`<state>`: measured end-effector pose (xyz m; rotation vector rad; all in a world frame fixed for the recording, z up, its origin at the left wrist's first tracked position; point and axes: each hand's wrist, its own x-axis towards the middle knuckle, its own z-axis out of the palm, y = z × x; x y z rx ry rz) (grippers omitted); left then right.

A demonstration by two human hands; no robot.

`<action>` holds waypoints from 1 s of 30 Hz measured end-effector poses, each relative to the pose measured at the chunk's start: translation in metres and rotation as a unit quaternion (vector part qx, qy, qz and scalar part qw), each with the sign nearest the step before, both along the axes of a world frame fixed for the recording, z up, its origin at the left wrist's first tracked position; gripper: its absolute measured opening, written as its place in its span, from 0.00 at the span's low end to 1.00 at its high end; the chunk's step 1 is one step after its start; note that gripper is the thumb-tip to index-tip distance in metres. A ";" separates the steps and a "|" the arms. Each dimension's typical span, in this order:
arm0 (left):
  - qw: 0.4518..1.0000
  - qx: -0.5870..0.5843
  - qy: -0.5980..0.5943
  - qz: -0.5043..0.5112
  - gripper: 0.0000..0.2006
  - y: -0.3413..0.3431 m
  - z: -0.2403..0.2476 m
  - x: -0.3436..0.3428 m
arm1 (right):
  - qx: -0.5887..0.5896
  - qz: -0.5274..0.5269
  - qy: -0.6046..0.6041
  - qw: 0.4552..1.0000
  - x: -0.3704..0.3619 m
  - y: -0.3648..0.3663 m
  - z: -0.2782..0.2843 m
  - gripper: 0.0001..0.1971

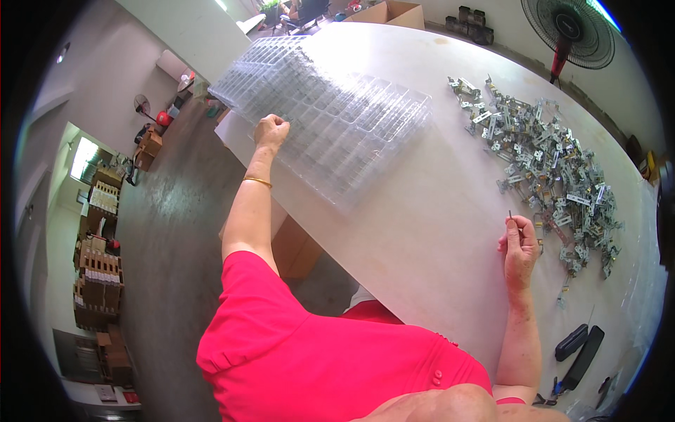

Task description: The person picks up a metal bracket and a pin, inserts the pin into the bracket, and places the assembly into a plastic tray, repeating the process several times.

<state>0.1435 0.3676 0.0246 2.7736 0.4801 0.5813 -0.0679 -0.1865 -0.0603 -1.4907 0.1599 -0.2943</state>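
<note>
My left hand (271, 132) is closed over the near left edge of a stack of clear plastic compartment trays (330, 165). Its fingertips are pinched, and what they hold, if anything, is hidden. Small metal parts seem to lie in some compartments, blurred by glare. On the right side of the table, my right hand (520, 246) pinches a small thin metal piece (510, 214) that sticks up between thumb and fingers; its kind is too small to tell. Just beyond that hand spreads a heap of small silvery metal brackets (555, 165), some with brass-coloured bits.
The white table (429, 260) curves away on the far side. A black-handled tool (583, 359) and a dark case (571, 342) lie at the lower right. A standing fan (568, 32) and an open cardboard box (387, 13) are beyond the table. Stacked boxes (102, 267) line the left wall.
</note>
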 end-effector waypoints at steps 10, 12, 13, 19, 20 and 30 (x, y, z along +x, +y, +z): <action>0.997 0.009 0.070 0.012 0.11 0.006 0.007 0.006 | 0.003 0.004 0.008 1.000 0.001 0.000 -0.001 0.04; 0.996 0.000 0.090 0.024 0.12 0.003 0.010 0.010 | 0.003 0.000 0.003 1.000 0.001 -0.001 -0.003 0.04; 0.996 0.001 0.090 0.025 0.12 0.005 0.010 0.010 | 0.004 0.001 0.003 1.000 0.001 0.000 -0.002 0.04; 0.995 0.006 0.097 0.032 0.12 0.015 0.010 0.008 | -0.012 0.002 0.007 1.000 0.002 0.001 -0.001 0.04; 0.994 0.001 0.100 0.032 0.12 0.014 0.010 0.008 | -0.012 0.003 0.005 1.000 0.001 0.001 -0.001 0.04; 0.994 0.057 -0.063 -0.071 0.11 0.032 0.006 0.008 | -0.015 0.003 0.014 1.000 0.000 0.007 0.006 0.04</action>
